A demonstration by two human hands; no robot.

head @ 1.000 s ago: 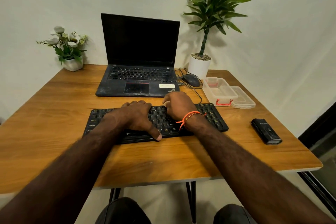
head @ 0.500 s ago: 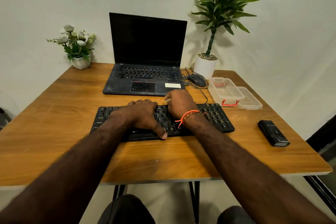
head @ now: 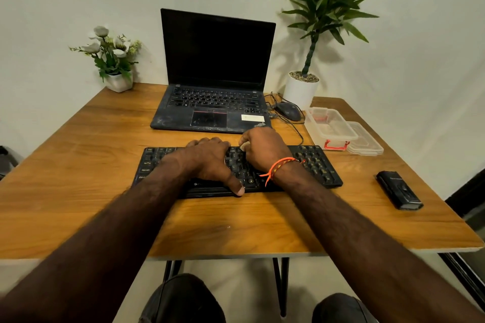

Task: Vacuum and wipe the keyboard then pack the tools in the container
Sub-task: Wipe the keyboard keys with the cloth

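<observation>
Your keyboard [head: 309,162] lies flat near the middle of the desk [head: 78,165], just this side of the open laptop [head: 212,102]. Your left hand [head: 207,161] rests on its keys with the fingers curled over the far rows and the thumb pressed down at the near edge, so it steadies the board rather than grasping it.

Your right hand [head: 262,149] sits knuckles-up over the middle keys, its grip closed around something small and pale [head: 243,146] that peeks out at the fingertips. This is probably the wipe, though too little shows to be sure.

The board looks like a light, stiff plastic slab that will skate on the smooth wood if pushed sideways, so keep the left hand bearing down while the right one rubs. The keycaps are the weak part: they can rock or pop off, so press lightly and work along the rows. If you need to lift it, take it by the two short ends.

The small black device [head: 399,190], likely the vacuum, lies to the right, well apart from the keyboard. It seems rigid and light, and is best taken across its long sides.

The clear container [head: 330,126] stands open at the far right, its lid [head: 364,141] just beside it. Both are thin, slippery plastic.
</observation>
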